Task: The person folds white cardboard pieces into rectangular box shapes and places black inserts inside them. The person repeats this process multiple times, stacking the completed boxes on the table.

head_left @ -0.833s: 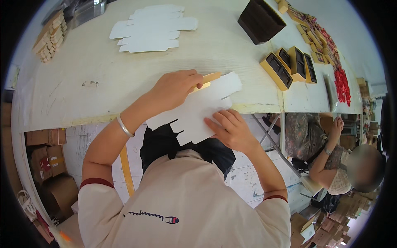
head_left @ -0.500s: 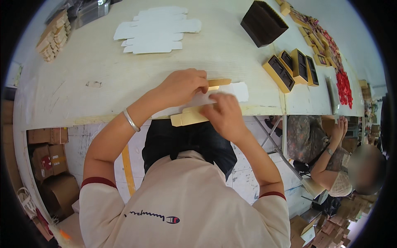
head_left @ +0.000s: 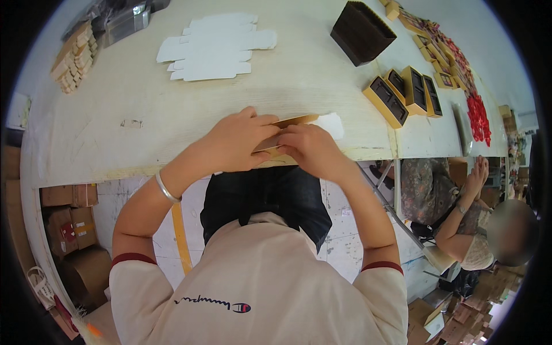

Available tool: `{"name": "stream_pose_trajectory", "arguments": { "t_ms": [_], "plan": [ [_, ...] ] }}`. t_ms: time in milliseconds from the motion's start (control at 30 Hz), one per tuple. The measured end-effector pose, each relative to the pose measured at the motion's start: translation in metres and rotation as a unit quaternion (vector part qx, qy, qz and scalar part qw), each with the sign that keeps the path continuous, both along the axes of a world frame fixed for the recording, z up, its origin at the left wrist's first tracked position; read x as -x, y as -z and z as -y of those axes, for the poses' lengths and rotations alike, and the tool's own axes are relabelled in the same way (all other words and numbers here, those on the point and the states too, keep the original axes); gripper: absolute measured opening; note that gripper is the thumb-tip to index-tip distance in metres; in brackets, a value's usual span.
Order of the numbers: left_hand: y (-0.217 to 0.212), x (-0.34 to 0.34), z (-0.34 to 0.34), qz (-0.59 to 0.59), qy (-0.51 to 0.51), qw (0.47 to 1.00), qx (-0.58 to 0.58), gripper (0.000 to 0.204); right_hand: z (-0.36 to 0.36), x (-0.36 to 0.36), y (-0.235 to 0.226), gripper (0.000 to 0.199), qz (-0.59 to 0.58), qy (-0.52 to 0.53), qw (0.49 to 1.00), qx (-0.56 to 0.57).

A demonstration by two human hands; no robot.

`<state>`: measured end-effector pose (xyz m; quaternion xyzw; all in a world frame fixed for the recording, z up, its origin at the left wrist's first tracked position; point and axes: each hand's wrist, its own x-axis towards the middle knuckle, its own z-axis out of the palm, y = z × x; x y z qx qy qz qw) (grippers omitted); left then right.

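Observation:
A gold cardboard box blank point(head_left: 299, 120) with a white inner side lies at the near edge of the table, partly folded up. My left hand point(head_left: 237, 141) grips its left part, fingers bent over the raised gold side and thumb along the near side. Close against it, my right hand point(head_left: 315, 150) has its fingers pinched on the middle of the blank. A white flap point(head_left: 330, 125) sticks out flat past my right hand. Much of the blank is hidden under both hands.
Flat white box blanks point(head_left: 215, 46) lie farther back. To the right are a stack of dark brown inserts point(head_left: 362, 34) and several gold boxes with dark inserts point(head_left: 388, 103). Red pieces point(head_left: 477, 118) lie beyond. Wooden pieces point(head_left: 75, 57) sit far left. A co-worker's hand point(head_left: 476, 175) is at right.
My left hand has come down and nearer, and my right hand has moved in beside it. The near gold side, which jutted past the table edge, is now folded up between my hands.

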<state>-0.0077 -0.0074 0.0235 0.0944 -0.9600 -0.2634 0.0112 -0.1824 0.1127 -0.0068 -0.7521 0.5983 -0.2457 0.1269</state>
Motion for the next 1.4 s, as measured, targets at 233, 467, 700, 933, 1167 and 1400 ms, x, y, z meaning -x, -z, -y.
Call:
{"name": "stream_pose_trajectory", "arguments": {
  "t_ms": [233,467,700,933,1167,1400],
  "plan": [
    [0.023,0.004,-0.020,-0.064,-0.116,0.990,-0.052,0.032,-0.017,0.020,-0.028,0.041,-0.126,0.036,0.985,0.112],
    [0.011,0.006,-0.020,-0.056,-0.068,0.948,-0.305,0.058,-0.031,0.008,-0.002,0.030,0.152,-0.015,0.988,0.011],
    [0.008,-0.005,0.000,-0.039,0.024,0.981,-0.189,0.039,-0.025,0.007,0.015,0.017,0.144,0.004,0.986,0.087],
    [0.045,0.004,-0.021,-0.228,0.020,0.973,0.031,0.019,-0.024,-0.006,0.004,0.017,0.188,0.035,0.981,-0.020],
    [0.040,0.007,-0.040,-0.230,-0.048,0.972,0.022,0.010,-0.019,-0.007,-0.011,0.037,0.141,0.042,0.985,-0.090],
    [0.045,0.004,-0.039,-0.245,-0.072,0.966,-0.036,0.007,-0.058,-0.016,-0.024,0.068,0.026,0.029,0.999,-0.003]
  ]
}}
